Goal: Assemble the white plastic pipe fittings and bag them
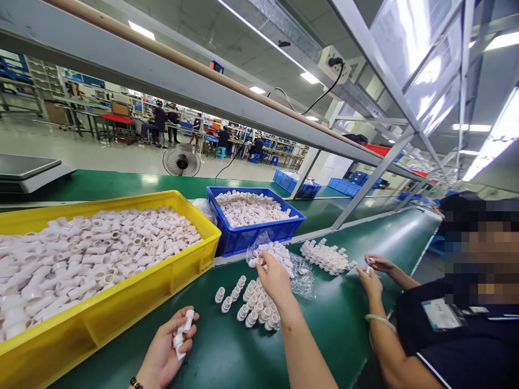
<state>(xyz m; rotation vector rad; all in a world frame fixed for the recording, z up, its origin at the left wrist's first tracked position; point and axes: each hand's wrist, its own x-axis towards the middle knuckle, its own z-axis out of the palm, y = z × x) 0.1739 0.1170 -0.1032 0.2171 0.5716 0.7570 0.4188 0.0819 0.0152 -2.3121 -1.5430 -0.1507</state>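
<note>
My left hand (pixel 168 343) is closed around a few white plastic pipe fittings (pixel 188 321), low over the green table beside the yellow crate. Reaching forward, my right hand (pixel 274 276) pinches a small white plastic piece (pixel 255 262) at the edge of a clear plastic bag (pixel 303 278). A heap of small white pieces (pixel 279 254) lies on that bag. Just below my right hand, white pipe fittings (pixel 253 302) stand upright in a tight group, with a few more slightly apart on the left.
A yellow crate (pixel 158 278) and a blue crate (pixel 259 235), both full of white fittings, line the left and back. More fittings (pixel 326 256) stand farther right. A co-worker's hands (pixel 371 275) work at the right. A metal frame post (pixel 371 183) rises behind the green table (pixel 227 356).
</note>
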